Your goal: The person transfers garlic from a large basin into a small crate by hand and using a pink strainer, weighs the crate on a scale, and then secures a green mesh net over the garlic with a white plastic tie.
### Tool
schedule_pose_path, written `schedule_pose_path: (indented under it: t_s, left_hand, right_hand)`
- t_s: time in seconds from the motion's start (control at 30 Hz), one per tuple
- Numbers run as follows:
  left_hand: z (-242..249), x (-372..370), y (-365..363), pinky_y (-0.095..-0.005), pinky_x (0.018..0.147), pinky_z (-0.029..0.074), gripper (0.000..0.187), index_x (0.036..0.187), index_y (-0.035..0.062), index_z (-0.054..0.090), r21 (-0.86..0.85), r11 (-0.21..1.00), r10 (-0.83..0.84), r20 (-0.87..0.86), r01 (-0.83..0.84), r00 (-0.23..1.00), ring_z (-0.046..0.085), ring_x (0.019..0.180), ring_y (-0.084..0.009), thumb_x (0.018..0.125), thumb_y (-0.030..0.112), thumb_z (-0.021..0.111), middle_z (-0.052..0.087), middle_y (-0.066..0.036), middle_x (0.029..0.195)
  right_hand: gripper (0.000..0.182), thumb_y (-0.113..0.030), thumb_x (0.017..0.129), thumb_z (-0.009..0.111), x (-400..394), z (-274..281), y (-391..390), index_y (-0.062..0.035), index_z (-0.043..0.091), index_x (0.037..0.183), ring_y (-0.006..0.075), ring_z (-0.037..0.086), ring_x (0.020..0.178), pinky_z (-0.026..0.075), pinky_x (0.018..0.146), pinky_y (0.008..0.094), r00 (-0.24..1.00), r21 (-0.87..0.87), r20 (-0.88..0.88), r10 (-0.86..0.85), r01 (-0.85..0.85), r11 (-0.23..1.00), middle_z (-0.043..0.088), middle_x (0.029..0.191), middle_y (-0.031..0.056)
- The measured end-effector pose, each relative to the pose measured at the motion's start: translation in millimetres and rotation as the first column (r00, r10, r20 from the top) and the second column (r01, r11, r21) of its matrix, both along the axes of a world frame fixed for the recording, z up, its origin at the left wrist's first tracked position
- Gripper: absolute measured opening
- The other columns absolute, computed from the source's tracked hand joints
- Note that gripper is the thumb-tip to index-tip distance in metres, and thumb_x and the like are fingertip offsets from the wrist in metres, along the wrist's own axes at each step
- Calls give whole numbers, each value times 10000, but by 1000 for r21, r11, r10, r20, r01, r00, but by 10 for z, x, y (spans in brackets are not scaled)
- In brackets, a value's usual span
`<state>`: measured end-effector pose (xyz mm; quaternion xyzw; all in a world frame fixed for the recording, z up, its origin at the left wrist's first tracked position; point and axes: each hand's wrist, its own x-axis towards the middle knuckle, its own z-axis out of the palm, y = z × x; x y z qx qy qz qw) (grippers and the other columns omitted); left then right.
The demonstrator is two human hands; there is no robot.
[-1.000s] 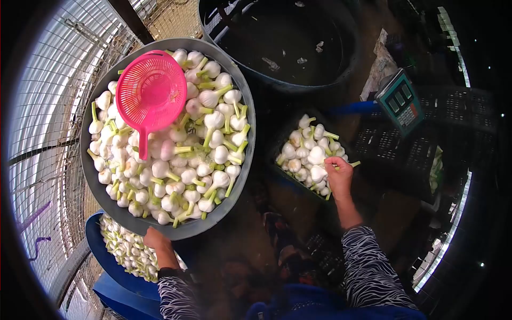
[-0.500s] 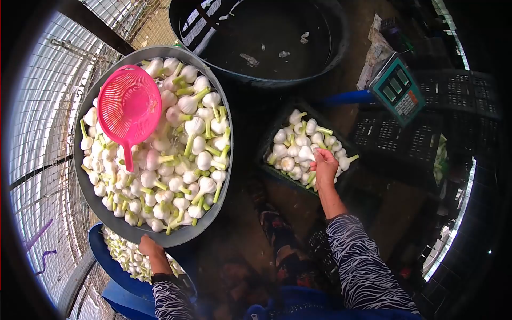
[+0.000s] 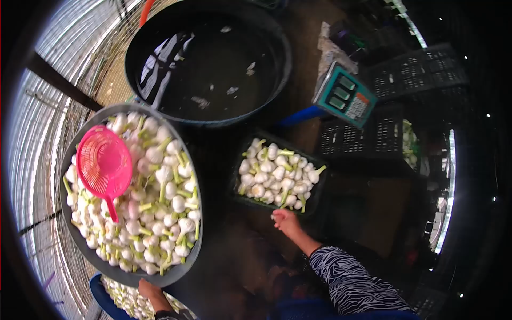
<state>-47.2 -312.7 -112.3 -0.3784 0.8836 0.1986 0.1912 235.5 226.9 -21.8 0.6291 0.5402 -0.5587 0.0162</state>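
Note:
Garlic bulbs with green stems fill a large round grey tub on the left. A pink strainer lies on top of them. My left hand is closed at the tub's lower rim, with its fingertips partly hidden. My right hand is just below the near edge of a dark crate full of garlic bulbs. Its fingers are pinched together, with something small and pale at the tips that I cannot make out.
A big dark tub of water with floating scraps stands at the top. A teal digital scale is right of it, near stacked black crates. At the lower left, a blue container holds more garlic.
My right hand has drawn back from over the garlic in the crate to below its near edge. The whole view has shifted, and my left hand remains at the grey tub's rim.

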Motion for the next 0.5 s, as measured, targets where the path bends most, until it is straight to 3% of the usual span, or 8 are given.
schedule_pose_path:
  t_s: [0.03, 0.07, 0.13, 0.27, 0.33, 0.5]
  left_hand:
    - [171, -11, 183, -417, 638, 494, 214, 848, 33, 613, -209, 933, -258, 183, 294, 949, 616, 763, -260, 832, 145, 432, 623, -95, 847]
    - [282, -22, 299, -413, 636, 495, 207, 847, 39, 616, -295, 833, -373, 325, 468, 869, 618, 763, -258, 826, 151, 444, 625, -93, 848]
    - [438, -16, 507, -404, 630, 497, 193, 846, 50, 621, -333, 736, -432, 440, 590, 787, 622, 762, -253, 815, 163, 467, 630, -88, 849]
    - [530, -64, 720, -387, 620, 501, 171, 844, 74, 631, -318, 700, -461, 482, 639, 745, 630, 761, -245, 793, 187, 513, 638, -80, 850]
    - [579, -81, 820, -378, 615, 503, 163, 843, 86, 635, -314, 684, -475, 493, 659, 729, 634, 760, -240, 781, 198, 536, 642, -76, 851]
    - [704, -106, 904, -356, 602, 508, 153, 841, 115, 648, -343, 609, -492, 544, 715, 680, 644, 758, -229, 753, 228, 593, 653, -66, 853]
  right_hand:
    - [168, -109, 833, 587, 95, 81, -73, -34, 611, 981, 80, 536, 511, 415, 433, 228, 999, -35, 42, 30, -28, 999, 595, 687, 22]
    - [161, -99, 829, 589, 187, 138, -139, -31, 612, 973, 78, 529, 508, 423, 440, 234, 996, -38, 74, 48, -45, 998, 595, 686, 20]
    - [165, -88, 825, 589, 365, 201, -213, -21, 607, 974, 90, 519, 503, 425, 448, 244, 987, -56, 134, 83, -76, 996, 594, 692, 34]
    - [181, -105, 823, 593, 744, 164, -296, -17, 603, 981, 98, 516, 509, 428, 461, 256, 978, -124, 166, 125, -105, 987, 597, 706, 41]
    - [203, -132, 823, 592, 867, 194, -317, -18, 599, 991, 105, 514, 516, 429, 471, 266, 940, -167, 236, 244, -208, 964, 601, 723, 44]
    - [227, -173, 819, 610, 1062, 225, -388, -28, 603, 994, 110, 519, 513, 431, 473, 264, 913, -202, 292, 284, -232, 952, 607, 730, 38]
